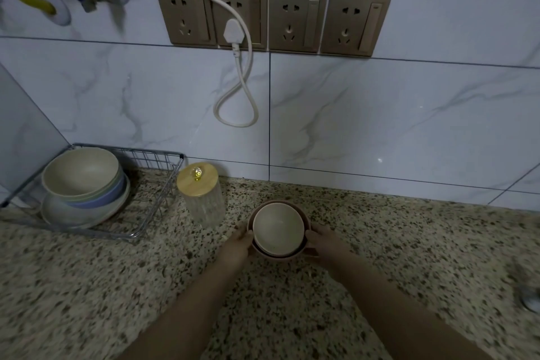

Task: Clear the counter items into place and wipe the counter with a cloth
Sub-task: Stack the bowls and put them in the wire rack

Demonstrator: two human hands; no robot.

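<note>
Counter, speckled granite in beige and black [87, 286]: runs the full width beneath a white marble-pattern tiled wall [380, 114].

Nested bowls, cream inner bowl [278, 231] seated in a pink outer bowl [280, 256]: centre of the counter, a little out from the wall. Held from both sides. Left hand [238, 245] curled against the left rim, fingers wrapped on the bowl's side; right hand [323, 241] curled against the right rim, likewise gripping. Whether the stack rests on the counter or is lifted just clear, I cannot tell.

Ribbed clear glass jar with round bamboo lid and glass knob [201, 196]: upright, just left of the held bowls, near the left hand but apart from it.

Wire dish rack, chrome [152, 207]: far left against the wall, just beside the jar. Contains a tilted stack of bowls, cream on top [81, 174], with green and blue ones under it, over a white plate [84, 213].

Wall fittings: row of four bronze-coloured socket plates [355, 22]; white plug [233, 33] in the second, its white cord [245, 90] looping down. Yellow hose and metal valve, upper left, blurred.
</note>
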